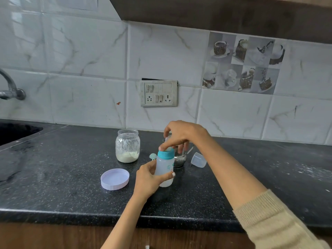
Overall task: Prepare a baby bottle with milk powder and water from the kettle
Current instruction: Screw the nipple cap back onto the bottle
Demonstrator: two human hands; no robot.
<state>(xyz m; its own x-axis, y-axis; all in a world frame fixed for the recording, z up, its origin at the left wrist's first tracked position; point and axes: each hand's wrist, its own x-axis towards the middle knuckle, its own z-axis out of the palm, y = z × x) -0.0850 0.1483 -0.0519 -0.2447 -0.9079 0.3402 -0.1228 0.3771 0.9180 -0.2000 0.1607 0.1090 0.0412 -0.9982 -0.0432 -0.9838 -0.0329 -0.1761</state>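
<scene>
On a black stone counter (71, 177) against a tiled wall, the left hand (149, 178) grips the bottle (165, 169) upright near the front edge, while the right hand (179, 135) curls its fingers over the teal collar (165, 153), apparently pinching the teat. If the collar goes on cross-threaded or loose, milk may leak once shaken. The right forearm also hangs over the clear cap (198, 159) and could knock it, and the open powder jar (127, 146) stands close by, its lid (115, 179) off.

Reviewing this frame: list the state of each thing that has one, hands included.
Translucent baby bottle with teal collar: upright, collar on.
Glass powder jar: open, powder low.
Lilac round plastic lid: off, on counter.
Clear bottle cap: off, tipped over.
Left hand: grips bottle.
Right hand: fingers on collar.
</scene>
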